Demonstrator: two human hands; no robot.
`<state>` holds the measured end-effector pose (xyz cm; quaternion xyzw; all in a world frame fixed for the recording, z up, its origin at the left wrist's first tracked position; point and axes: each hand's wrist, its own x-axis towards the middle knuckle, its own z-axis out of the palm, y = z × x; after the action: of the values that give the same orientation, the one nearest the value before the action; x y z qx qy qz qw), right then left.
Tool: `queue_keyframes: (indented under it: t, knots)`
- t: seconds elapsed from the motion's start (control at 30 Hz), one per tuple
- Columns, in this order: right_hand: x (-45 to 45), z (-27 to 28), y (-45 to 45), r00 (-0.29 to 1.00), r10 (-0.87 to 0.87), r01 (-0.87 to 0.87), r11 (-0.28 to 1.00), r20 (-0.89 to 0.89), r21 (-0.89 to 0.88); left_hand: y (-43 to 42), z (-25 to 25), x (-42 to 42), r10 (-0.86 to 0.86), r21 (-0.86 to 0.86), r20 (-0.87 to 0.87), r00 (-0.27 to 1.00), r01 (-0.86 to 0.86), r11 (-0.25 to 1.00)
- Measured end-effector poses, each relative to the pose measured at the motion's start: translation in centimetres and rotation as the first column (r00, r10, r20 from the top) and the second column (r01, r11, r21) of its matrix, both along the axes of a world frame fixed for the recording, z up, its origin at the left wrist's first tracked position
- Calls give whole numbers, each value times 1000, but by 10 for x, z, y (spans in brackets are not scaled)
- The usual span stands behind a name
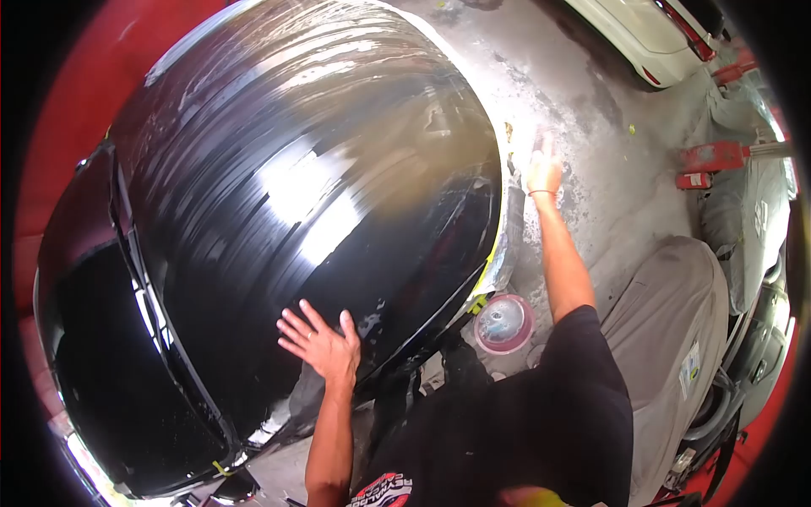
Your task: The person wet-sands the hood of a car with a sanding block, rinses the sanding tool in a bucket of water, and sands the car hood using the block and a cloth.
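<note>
The black car hood [338,160] lies in front of the person and to the left, taking up most of the view. Its surface is glossy and streaked, with a wet-looking film and strong light reflections.

The left hand [319,341] rests palm down on the near part of the hood, fingers spread, gripping nothing. The flat, spread placement suggests a light steadying contact, with the load shared across the palm; how hard it presses cannot be told. A ring [310,335] shows on one finger.

The right hand [545,171] is well apart from the left, at the end of an extended arm beyond the hood's right edge. Its fingers are blurred against the glare, so whether it holds anything cannot be told. A thin band circles that wrist.

A pink bucket [507,345] with cloudy liquid stands on the floor [608,177], near the hood's edge and the person's body; the position appears chosen for easy reach. Yellow-green tape [486,279] shows along the hood's near right edge, presumably to shield or mark it.

To the right, a grey cover [663,304] drapes a bulky object, probably against dirt. A white car [646,38] stands beyond.
</note>
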<state>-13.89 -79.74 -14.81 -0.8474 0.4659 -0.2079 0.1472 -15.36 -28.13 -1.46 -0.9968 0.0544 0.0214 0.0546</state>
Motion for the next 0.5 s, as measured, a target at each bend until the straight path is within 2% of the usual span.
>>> queue_keyframes:
  t: [0.03,0.07,0.13,0.17,0.2,0.23,0.27,0.3,0.33,0.37,0.43,0.5]
  knots:
    - [-8,33,1,1000,-12,11,999,17,34,2,-1,0,-8,-1,8,1000,8,1000]
    - [-15,46,5,1000,6,-7,1000,30,29,3,-1,0,-4,-22,10,1000,4,1000]
    - [-29,70,24,990,-112,112,994,84,5,2,1,0,13,-81,21,1000,-11,997]
    - [-33,78,45,992,-82,82,997,96,9,1,4,0,31,-105,-8,1000,-31,994]
    - [-35,85,75,991,-22,23,1000,132,-1,0,4,-1,2,-130,74,997,8,991]
    - [-33,87,111,984,50,-51,999,170,2,-3,23,2,1,-193,41,999,7,981]
    - [-33,84,144,971,157,-157,988,181,-15,-3,29,0,7,-279,96,995,20,960]
    - [-31,77,181,942,272,-272,962,198,-28,3,30,-1,16,-317,68,998,6,948]
    - [-28,96,232,930,325,-342,936,170,84,16,8,-2,14,-411,105,994,31,911]
    - [-27,110,279,874,426,-461,879,234,121,36,-10,-1,8,-508,157,988,74,858]
    - [-29,120,365,694,635,-683,729,338,32,70,36,-19,26,-724,193,981,125,679]
    - [-38,140,448,528,774,-841,534,351,88,116,66,-51,49,-798,237,970,166,579]
